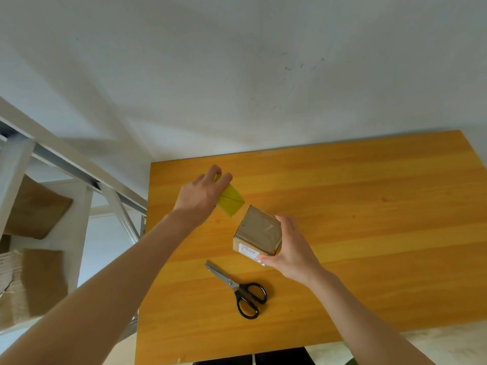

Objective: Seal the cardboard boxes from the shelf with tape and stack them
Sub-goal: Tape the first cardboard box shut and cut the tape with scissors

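A small brown cardboard box (259, 231), closed with its contents hidden, is being gripped at its near right corner by the curled fingers of the right hand (290, 255) over the orange wooden table (369, 233). A short yellow-green strip of tape (231, 200) is being pinched by the left hand (200, 196) just beyond the box. Black-handled steel scissors (237, 288) are lying nearby. Brown cardboard pieces (37, 206) are resting on the white metal shelf (79, 206) at the left.

Illegible box label (247, 250); tape strip (232, 203) end behind L hand (199, 196).
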Action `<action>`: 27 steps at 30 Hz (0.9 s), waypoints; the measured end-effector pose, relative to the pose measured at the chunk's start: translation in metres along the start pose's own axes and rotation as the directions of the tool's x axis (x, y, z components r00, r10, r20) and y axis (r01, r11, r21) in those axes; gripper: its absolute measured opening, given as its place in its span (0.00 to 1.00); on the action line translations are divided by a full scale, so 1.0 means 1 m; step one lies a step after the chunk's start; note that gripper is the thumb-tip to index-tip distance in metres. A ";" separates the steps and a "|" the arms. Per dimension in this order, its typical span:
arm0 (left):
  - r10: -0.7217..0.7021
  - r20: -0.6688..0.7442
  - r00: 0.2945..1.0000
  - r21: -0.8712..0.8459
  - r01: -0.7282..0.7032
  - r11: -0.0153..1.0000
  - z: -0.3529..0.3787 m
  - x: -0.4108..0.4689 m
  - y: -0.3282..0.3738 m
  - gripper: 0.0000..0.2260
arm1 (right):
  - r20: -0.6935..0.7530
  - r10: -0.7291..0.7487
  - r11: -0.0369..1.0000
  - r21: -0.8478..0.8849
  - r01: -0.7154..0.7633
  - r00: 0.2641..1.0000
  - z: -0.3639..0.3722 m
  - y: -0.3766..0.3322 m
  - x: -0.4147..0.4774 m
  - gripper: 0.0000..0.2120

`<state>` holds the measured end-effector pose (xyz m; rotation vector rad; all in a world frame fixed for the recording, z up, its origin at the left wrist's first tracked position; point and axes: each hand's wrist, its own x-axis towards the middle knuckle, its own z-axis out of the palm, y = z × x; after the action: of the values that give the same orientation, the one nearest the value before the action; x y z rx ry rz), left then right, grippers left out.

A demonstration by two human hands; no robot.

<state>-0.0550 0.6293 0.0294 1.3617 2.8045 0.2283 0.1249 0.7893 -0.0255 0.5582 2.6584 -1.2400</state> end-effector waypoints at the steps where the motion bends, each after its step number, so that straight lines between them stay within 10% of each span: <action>1: 0.004 0.012 1.000 0.021 -0.004 1.000 0.004 0.001 -0.001 0.20 | 0.001 0.000 1.000 0.002 0.000 1.000 0.000 0.000 0.000 0.45; 16: -0.055 0.132 0.990 0.023 0.053 0.998 0.039 -0.016 -0.011 0.20 | 0.052 0.017 0.999 -0.035 -0.015 0.999 -0.001 -0.004 -0.002 0.45; 27: -0.136 0.207 0.969 0.087 0.120 0.989 0.054 -0.015 0.011 0.23 | -0.044 -0.144 0.808 -0.581 0.092 0.989 0.020 -0.034 -0.001 0.55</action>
<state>-0.0330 0.6313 -0.0237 1.1346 2.7309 -0.0227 0.1125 0.7538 -0.0145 0.3498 2.9661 -0.3651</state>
